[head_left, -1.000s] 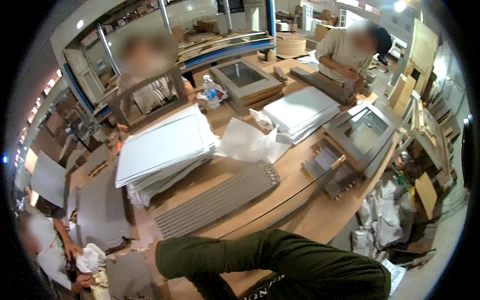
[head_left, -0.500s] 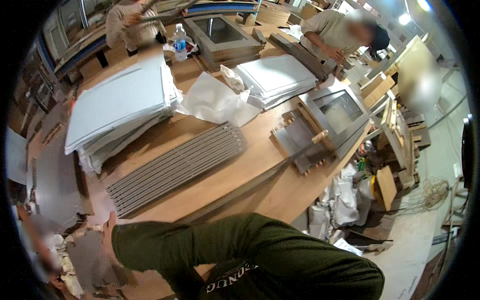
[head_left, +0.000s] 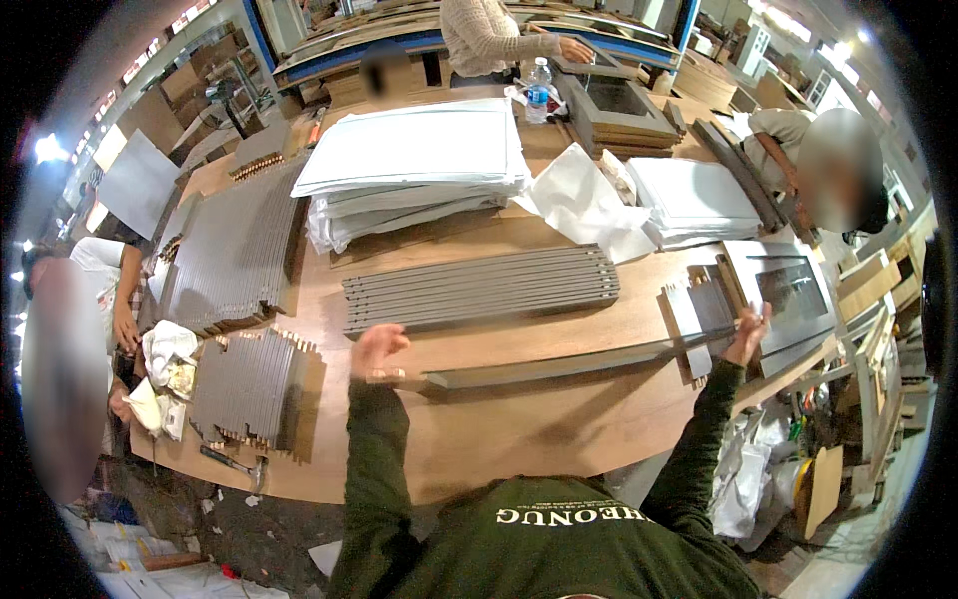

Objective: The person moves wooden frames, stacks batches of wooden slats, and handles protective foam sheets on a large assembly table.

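Note:
A long grey strip [head_left: 549,369] lies lengthwise on the wooden table in front of me. Just off its left end is my left hand [head_left: 379,352], blurred, its thumb and fingers apart and nothing visible in them. Beyond the strip's right end, my right hand [head_left: 748,334] is raised with fingers spread, also without anything visible in it. It is close to a small stack of grey pieces with wooden dowels [head_left: 711,304] and a grey framed panel with a dark pane [head_left: 793,295]. Behind the strip, a row of similar long grey strips [head_left: 484,290] sits side by side.
White sheets [head_left: 414,150] are piled behind the strips, beside crumpled paper [head_left: 584,200] and a water bottle [head_left: 539,92]. Grey dowelled pieces [head_left: 244,389] and a hammer [head_left: 235,464] lie left. Co-workers stand at the left, far side and right.
The view has swung left, so the table's things appear farther right. Earlier an arm reached across to the left with one hand showing; now both hands are apart, near opposite ends of the strip.

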Demonstrator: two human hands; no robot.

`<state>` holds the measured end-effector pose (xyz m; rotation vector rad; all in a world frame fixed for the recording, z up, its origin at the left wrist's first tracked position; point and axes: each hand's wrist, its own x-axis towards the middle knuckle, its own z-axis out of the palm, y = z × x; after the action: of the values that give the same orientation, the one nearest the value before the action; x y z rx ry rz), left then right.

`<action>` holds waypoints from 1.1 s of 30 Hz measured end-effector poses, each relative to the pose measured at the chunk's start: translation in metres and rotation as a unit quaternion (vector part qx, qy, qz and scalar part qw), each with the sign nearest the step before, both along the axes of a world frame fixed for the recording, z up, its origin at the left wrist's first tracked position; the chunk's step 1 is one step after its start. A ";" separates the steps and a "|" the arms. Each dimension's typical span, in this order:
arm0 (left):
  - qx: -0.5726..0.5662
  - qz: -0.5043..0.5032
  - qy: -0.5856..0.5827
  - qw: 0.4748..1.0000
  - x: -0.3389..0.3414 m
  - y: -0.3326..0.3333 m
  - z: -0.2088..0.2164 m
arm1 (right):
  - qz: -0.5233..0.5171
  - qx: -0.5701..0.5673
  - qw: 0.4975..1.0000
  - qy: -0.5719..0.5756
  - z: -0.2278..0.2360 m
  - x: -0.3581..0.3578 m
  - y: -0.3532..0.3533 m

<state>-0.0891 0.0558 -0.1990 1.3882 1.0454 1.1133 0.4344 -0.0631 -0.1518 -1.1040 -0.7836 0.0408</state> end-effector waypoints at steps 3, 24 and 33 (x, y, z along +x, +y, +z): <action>0.235 0.032 0.307 0.922 0.033 0.024 -0.015 | -0.076 -0.050 0.996 -0.023 -0.027 0.032 -0.014; 0.266 -0.262 0.537 0.756 0.007 0.065 0.030 | 0.023 -0.008 0.997 -0.077 -0.050 0.043 -0.027; 0.536 -0.055 0.449 0.713 0.051 0.001 0.223 | 0.139 -0.031 0.989 0.037 0.015 -0.031 0.007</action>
<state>-0.0384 0.0564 0.0242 3.1136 0.8833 0.9323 0.4039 -0.0564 -0.1368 -1.0390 -0.8706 0.3414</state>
